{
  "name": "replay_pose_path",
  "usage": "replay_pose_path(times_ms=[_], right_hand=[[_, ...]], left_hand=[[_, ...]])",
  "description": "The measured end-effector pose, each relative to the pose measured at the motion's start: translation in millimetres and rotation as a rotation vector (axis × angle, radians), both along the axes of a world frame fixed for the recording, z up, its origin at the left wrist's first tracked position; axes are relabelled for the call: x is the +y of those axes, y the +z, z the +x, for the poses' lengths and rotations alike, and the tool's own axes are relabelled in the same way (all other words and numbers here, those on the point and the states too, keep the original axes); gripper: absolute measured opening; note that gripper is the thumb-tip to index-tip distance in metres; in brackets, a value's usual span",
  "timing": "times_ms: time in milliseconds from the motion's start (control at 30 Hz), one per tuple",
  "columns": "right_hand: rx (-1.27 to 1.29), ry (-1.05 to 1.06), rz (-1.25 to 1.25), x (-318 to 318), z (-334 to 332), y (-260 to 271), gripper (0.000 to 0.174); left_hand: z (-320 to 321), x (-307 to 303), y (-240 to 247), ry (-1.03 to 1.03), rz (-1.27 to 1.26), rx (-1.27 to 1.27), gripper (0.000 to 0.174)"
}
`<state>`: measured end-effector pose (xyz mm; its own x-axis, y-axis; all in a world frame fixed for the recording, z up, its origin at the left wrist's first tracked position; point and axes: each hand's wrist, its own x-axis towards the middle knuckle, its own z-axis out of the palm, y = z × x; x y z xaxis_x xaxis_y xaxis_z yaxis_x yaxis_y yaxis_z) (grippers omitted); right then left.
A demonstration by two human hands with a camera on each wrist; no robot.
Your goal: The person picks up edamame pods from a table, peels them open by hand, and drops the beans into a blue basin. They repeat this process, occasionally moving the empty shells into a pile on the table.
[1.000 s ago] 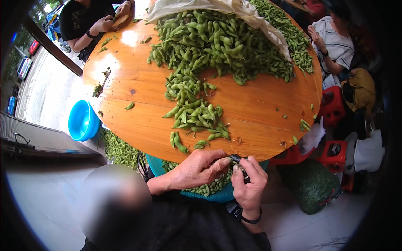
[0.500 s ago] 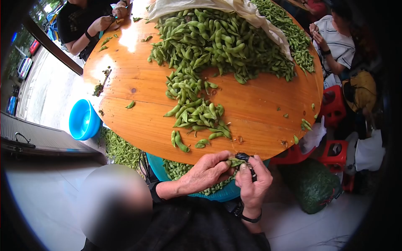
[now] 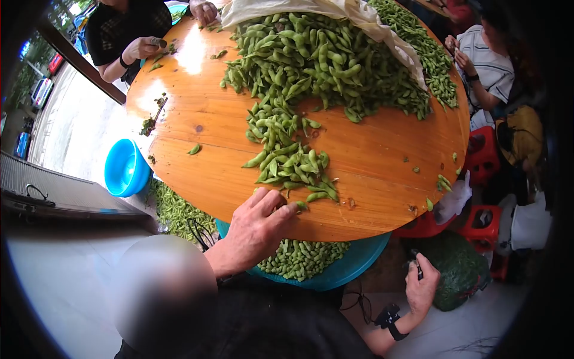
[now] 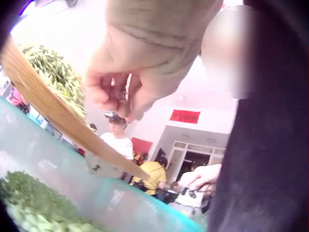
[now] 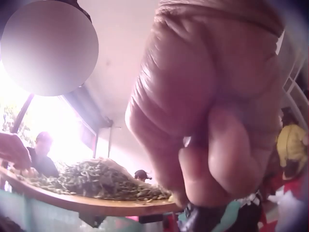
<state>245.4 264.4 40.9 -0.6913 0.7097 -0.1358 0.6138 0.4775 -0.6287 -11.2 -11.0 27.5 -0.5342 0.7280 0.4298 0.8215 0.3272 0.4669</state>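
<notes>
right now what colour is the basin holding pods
The basin is teal; the head view shows it best.

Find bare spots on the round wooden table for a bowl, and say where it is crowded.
Two patches are bare on the round wooden table: the left side, between the heap of green bean pods and the rim, and the right near side, beyond the pod trail. Crowded: the far half and the near middle, where the left hand rests.
</notes>
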Motion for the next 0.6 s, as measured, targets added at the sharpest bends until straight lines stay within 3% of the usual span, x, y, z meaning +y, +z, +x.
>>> replay_pose_path(times_ms=[33,67,233,333,400,433,500,600], right_hand=[[0.024,0.040,-0.019,-9,-16,1,0.022],[0.188,0.256,0.149,-9,-27,-13,0.020],[0.380,0.377,-0.040,-56,-87,-8,0.019],[0.420,0.341,-0.222,-77,-105,-6,0.017],[0.496,0.279,-0.407,-92,-116,-9,0.021],[0.510,0.254,-0.525,-96,-120,-10,0.022],[0.571,0.219,-0.770,-104,-125,-12,0.024],[0.603,0.190,-0.925,-106,-128,-10,0.024]], left_hand=[[-1,4,-5,0.003,-0.001,0.004,0.034],[-3,9,-11,0.002,-0.033,0.032,0.035],[-8,22,-12,0.031,-0.076,-0.010,0.039],[-7,23,-4,0.014,0.060,-0.082,0.029],[-2,23,9,-0.089,0.168,-0.634,0.018],[1,23,6,-0.089,0.169,-0.633,0.018],[11,26,-2,-0.106,0.318,-1.101,0.011],[17,30,0,-0.117,0.390,-1.165,0.009]])
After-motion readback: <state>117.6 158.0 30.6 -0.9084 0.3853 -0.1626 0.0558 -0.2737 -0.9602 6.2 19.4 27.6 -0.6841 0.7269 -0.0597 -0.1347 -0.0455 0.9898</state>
